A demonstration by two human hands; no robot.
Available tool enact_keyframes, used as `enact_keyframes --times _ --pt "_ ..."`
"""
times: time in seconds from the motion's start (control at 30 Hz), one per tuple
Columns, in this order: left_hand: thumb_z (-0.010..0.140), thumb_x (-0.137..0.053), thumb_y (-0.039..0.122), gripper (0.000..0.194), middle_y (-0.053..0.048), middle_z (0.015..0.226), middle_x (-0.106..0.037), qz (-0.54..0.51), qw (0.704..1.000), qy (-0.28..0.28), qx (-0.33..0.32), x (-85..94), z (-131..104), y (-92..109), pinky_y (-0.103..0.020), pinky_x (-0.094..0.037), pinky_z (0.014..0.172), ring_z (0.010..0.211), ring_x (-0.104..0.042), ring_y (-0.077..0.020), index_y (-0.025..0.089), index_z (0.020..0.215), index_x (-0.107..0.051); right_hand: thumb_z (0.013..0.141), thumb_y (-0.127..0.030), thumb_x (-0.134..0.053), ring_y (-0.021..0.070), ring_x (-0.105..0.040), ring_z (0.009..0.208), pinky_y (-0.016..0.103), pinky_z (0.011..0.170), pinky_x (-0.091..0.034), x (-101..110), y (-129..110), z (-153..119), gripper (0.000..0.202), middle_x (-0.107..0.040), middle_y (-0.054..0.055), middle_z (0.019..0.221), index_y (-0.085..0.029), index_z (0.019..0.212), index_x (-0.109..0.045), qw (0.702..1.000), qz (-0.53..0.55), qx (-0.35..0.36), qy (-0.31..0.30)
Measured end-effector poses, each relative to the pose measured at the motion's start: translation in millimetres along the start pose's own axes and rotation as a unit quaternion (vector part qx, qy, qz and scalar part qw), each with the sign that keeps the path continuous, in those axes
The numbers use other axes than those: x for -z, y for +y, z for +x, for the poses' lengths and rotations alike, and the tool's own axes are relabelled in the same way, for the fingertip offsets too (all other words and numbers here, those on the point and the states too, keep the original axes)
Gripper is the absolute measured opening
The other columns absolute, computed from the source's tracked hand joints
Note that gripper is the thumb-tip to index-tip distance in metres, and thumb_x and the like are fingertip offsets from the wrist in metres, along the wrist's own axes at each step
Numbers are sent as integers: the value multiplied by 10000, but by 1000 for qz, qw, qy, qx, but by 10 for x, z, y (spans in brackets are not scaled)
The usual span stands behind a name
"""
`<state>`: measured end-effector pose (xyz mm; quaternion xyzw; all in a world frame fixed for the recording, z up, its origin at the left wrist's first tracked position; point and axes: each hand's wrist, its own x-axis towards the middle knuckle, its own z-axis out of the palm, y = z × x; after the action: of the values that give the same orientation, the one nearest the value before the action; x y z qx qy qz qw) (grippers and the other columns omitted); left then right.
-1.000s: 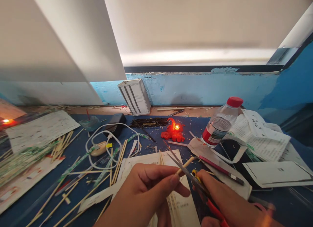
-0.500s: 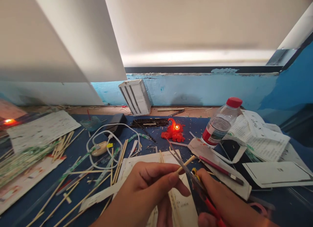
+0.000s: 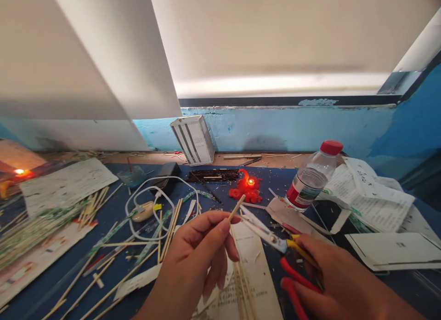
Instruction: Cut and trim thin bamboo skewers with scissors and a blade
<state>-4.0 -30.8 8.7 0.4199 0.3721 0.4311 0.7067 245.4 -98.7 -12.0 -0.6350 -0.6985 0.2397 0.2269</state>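
Note:
My left hand [image 3: 200, 251] pinches a thin wooden stick [image 3: 237, 207] between thumb and forefinger, and the stick's upper end tilts up to the right. In my right hand [image 3: 341, 274] is a pair of scissors [image 3: 272, 238] with red and yellow handles spread apart. Their blades point left toward the stick, with the tips close to my left fingertips; whether they touch the stick I cannot tell. Beneath my hands lies a printed sheet [image 3: 263, 274] with several thin sticks [image 3: 239, 283] on it.
Beyond my hands a lit red candle [image 3: 250, 185] burns among melted wax. A red-capped water bottle [image 3: 310, 177] stands to the right, near papers [image 3: 372, 196]. Loose sticks [image 3: 87, 288] and a white cable [image 3: 129, 205] cover the left side. A white box [image 3: 195, 140] leans against the wall.
My right hand has drawn the scissors back from across the stick and spread their handles. My left hand has shifted left and up, and the stick now stands steeper.

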Motion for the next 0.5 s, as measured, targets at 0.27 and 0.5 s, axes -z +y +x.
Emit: enact_keyframes --times 0.27,0.5 --pt "899 -741 513 306 11 591 -693 103 994 -12 19 -65 8 -26 -156 -281 367 365 -372 -42 215 953 -779 770 -324 -786 315 -743 792 388 721 -608 -147 201 -23 173 -792 104 916 -269 930 -752 983 -182 32 -19" --pt "986 -578 309 257 -27 683 -756 410 895 -108 -138 -93 -42 -67 -228 -463 537 573 -632 -148 245 957 -825 869 -342 -741 298 -746 768 390 672 -604 -33 191 -89 176 -775 84 900 -263 1026 -735 966 -215 123 81"
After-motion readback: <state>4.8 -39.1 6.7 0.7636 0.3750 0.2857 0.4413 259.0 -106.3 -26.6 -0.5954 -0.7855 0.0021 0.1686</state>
